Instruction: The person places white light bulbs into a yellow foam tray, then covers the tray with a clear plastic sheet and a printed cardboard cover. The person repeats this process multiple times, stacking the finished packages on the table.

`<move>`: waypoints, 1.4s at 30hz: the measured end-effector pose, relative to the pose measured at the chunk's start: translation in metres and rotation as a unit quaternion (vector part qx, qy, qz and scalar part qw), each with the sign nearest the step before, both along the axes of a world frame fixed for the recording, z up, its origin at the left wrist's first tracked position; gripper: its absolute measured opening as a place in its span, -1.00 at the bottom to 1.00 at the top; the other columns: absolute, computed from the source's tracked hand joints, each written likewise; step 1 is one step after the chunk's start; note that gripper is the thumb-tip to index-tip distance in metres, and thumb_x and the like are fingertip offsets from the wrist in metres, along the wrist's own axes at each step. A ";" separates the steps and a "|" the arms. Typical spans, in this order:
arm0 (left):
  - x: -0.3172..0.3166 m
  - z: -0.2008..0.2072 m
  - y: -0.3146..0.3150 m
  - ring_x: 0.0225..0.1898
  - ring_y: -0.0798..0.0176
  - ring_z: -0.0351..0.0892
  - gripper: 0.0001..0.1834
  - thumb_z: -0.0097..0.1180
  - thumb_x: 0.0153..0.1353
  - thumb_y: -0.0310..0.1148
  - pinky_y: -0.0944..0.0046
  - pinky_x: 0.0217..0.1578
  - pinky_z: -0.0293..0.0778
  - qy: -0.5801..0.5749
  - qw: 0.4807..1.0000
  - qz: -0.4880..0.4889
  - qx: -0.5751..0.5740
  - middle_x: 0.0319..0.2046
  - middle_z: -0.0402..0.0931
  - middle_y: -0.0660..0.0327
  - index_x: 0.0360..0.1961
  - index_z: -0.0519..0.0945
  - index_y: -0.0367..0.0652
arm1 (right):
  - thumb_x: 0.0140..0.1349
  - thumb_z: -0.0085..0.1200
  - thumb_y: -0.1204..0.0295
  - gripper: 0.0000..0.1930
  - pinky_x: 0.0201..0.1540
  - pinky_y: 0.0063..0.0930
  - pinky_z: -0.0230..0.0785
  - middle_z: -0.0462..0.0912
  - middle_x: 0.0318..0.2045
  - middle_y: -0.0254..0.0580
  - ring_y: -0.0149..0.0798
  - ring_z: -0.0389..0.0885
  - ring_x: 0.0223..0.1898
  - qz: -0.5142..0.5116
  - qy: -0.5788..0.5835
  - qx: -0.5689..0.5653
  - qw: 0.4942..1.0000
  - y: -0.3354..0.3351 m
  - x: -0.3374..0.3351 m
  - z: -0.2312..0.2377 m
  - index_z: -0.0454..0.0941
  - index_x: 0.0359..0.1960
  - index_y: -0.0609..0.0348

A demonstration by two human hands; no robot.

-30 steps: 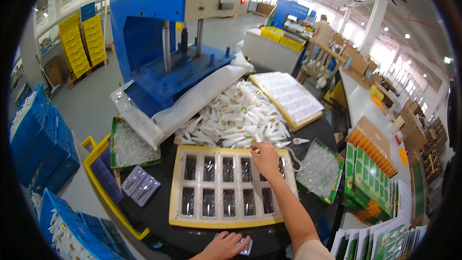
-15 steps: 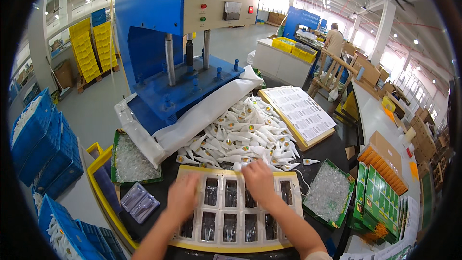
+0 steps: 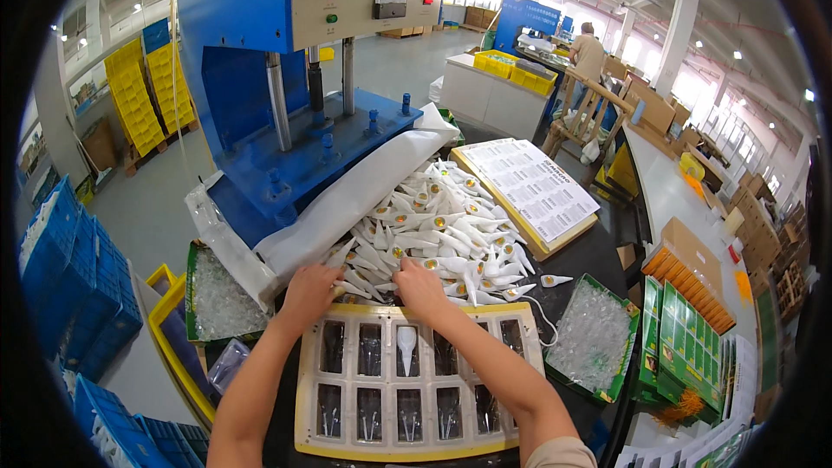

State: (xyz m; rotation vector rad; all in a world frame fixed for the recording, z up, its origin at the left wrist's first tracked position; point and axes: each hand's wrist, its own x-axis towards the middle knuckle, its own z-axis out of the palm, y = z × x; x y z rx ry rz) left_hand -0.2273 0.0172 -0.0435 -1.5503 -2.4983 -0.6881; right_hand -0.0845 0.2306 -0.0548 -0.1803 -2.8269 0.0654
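A heap of white teardrop-shaped pieces [image 3: 451,225], with pointed tails and small round orange-green spots, lies before me. My left hand [image 3: 310,292] is at its near left edge, fingers closed on a white piece there. Closer to the middle, my right hand [image 3: 419,288] pinches another piece at the heap's front; its fingertips are partly hidden. Beneath my wrists lies a pale tray with a yellow edge [image 3: 303,399], its two rows of pockets lined with clear plastic blisters. One white teardrop-shaped piece [image 3: 406,347] sits tail down in an upper-row pocket.
A blue press [image 3: 321,143] rises behind a white film roll [image 3: 355,199]. Boxes of clear plastic parts stand at left [image 3: 221,295] and right [image 3: 594,342]. A printed card sheet [image 3: 533,186] lies beyond the heap. Blue crates [image 3: 74,269] are stacked at far left.
Both hands have gone from over the tray to the heap's front edge. A white teardrop-shaped piece now lies in an upper tray pocket. The whole view has shifted slightly.
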 end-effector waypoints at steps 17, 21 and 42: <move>0.138 0.015 -0.061 0.19 0.09 0.53 -0.56 0.37 0.06 -0.19 -0.11 0.36 0.22 0.099 0.988 -0.109 -0.052 0.10 0.55 0.09 -0.07 0.58 -0.17 | 0.16 0.28 0.32 -0.73 -0.20 -0.16 0.49 0.65 -0.35 -0.09 0.00 0.61 -0.22 -0.195 0.077 -0.009 0.978 0.045 0.100 0.007 0.68 -0.14 0.15; 0.148 0.015 -0.042 0.18 0.11 0.52 -0.58 0.35 0.10 -0.27 -0.11 0.38 0.16 0.087 0.991 -0.099 -0.010 0.09 0.55 0.15 -0.02 0.57 -0.15 | 0.15 0.28 0.33 -0.76 -0.24 -0.16 0.47 0.63 -0.39 -0.13 -0.04 0.59 -0.28 -0.158 0.114 0.002 0.981 0.028 0.128 0.019 0.68 -0.18 0.12; 0.085 0.041 -0.045 -0.22 0.02 0.61 -0.70 0.36 -0.04 -0.50 0.14 -0.18 0.50 -0.087 0.973 0.107 0.184 -0.32 0.57 0.11 -0.19 0.74 -0.18 | -0.04 0.20 0.62 -0.92 -0.21 -0.18 0.61 0.59 -0.28 -0.05 -0.02 0.64 -0.16 -0.077 0.005 0.011 0.997 0.030 0.026 0.027 0.66 -0.48 0.18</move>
